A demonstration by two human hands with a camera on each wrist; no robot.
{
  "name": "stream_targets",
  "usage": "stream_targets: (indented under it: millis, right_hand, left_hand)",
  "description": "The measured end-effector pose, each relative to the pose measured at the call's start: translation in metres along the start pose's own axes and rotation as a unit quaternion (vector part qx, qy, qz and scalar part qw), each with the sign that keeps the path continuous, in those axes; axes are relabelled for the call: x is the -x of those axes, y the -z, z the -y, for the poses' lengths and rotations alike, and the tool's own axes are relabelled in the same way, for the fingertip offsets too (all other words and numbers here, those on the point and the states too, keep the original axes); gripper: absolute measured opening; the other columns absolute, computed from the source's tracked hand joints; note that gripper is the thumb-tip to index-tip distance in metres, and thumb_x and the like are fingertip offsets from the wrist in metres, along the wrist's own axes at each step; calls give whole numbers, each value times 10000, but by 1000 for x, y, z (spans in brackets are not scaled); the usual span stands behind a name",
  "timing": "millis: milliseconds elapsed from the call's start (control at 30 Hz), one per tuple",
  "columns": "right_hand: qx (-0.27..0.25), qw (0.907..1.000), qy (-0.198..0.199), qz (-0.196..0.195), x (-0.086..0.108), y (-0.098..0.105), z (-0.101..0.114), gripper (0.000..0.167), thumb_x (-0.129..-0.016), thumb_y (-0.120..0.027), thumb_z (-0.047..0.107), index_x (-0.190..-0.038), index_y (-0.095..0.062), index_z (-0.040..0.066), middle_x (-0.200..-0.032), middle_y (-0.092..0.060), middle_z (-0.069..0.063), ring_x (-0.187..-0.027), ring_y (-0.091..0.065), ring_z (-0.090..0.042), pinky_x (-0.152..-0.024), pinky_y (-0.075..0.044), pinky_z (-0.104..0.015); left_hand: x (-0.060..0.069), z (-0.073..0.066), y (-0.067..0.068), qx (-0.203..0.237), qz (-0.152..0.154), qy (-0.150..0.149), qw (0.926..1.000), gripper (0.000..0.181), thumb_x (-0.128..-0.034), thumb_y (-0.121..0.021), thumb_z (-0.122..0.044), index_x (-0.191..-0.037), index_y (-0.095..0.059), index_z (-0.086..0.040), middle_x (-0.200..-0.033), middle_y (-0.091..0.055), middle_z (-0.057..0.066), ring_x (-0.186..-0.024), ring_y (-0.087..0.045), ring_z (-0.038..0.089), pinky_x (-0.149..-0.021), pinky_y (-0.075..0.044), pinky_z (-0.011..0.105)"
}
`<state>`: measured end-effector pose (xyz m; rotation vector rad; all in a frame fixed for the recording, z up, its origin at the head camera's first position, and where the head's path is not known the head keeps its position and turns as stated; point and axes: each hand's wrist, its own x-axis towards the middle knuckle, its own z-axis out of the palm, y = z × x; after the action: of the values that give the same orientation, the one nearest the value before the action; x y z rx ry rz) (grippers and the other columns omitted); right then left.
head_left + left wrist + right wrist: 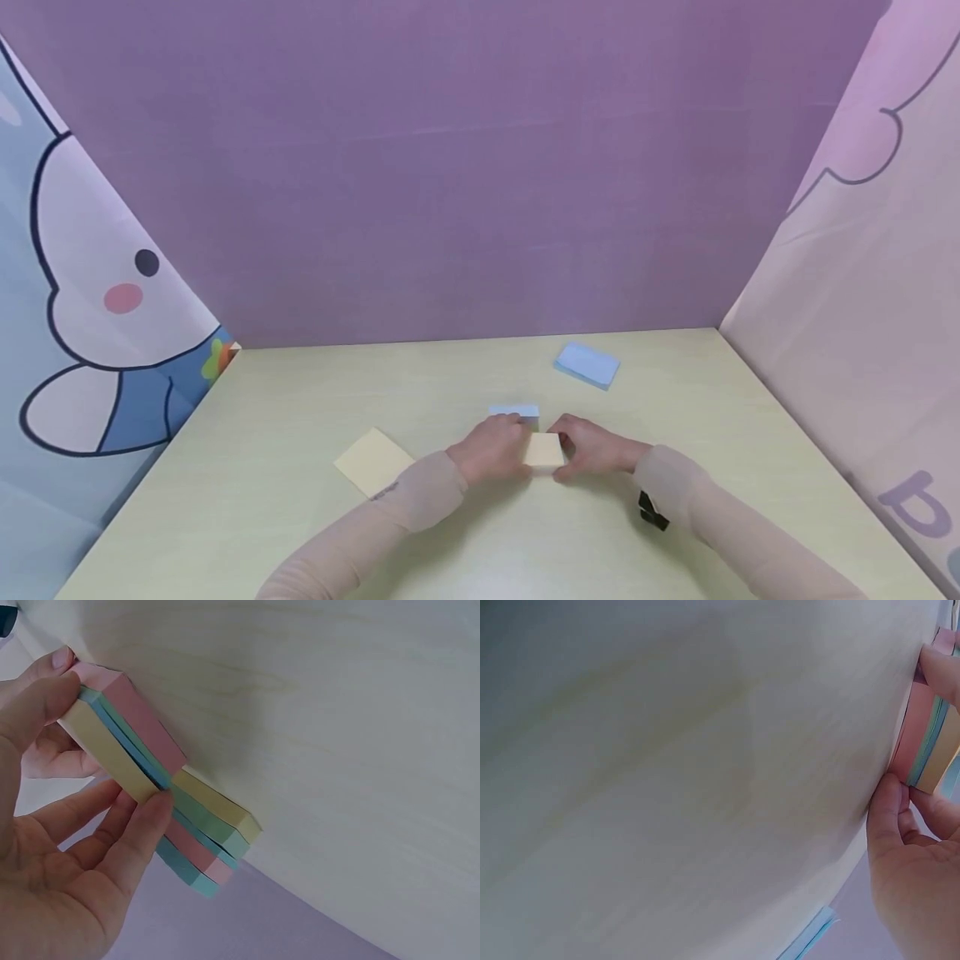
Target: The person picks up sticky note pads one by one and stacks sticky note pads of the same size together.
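Near the front middle of the table, my left hand (491,450) and right hand (596,450) hold opposite sides of a stack of sticky note pads (543,450). In the left wrist view this stack (142,731) shows pink at the bottom, thin green and blue layers, and yellow on top. The left thumb and fingertips pinch its edges. On the other side, the right hand (922,892) grips it between thumb and fingers, low by the tabletop. Just behind stands a second stack (210,832), layered yellow, green, blue, pink and light blue, partly hidden by the left hand in the head view.
A flat yellow square pad (373,461) lies left, partly covered by the left sleeve. Farther back on the right rests a blue pad (587,365). A small black object (652,510) shows beside the right cuff. Printed cloth panels (480,183) enclose the wooden table (300,400).
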<state>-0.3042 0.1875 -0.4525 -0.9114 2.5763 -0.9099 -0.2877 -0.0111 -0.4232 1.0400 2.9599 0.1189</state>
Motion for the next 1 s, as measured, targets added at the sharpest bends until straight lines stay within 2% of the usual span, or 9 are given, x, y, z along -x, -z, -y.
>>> stream_targets:
  millis: [167, 400, 633, 1000]
  right_hand:
    - [-4, 10000, 8, 16, -2, 0, -1, 453, -646, -791, 176, -1033, -582, 66, -981, -522, -8, -888, -485, -143, -796, -432, -308]
    - [59, 10000, 3, -1, -2, 1, -2, 462, -643, -790, 181, -1036, -584, 57, -986, -524, -10, -897, -492, -143, -810, -440, -310]
    - [62, 10000, -37, 10, -2, 0, -2, 466, -644, -787, 184, -1037, -574, 56, -990, -519, -7, -906, -492, -142, -821, -442, -311]
    - [52, 10000, -48, -1, -1, -1, -1, 464, -643, -790, 182, -1038, -581, 59, -983, -519, -6, -897, -491, -139, -808, -439, -298]
  left_hand:
    - [0, 0, 1, 68, 78, 67, 9999, 326, -682, -774, -334, -895, -641, -127, -899, -615, 6, -748, -539, 104, -644, -453, 220]
    - [2, 4, 1, 4, 70, -83, 9999, 294, -664, -783, -285, -841, -608, -130, -834, -603, -33, -681, -514, 76, -626, -440, 202]
    - [5, 7, 0, 259, 170, -23, 9995, 330, -648, -800, -241, -885, -614, -106, -831, -620, -22, -688, -517, 79, -633, -441, 202]
    - [4, 6, -1, 375, 278, -16, 9989, 350, -635, -809, -228, -907, -625, -107, -817, -623, -29, -684, -507, 75, -629, -433, 200]
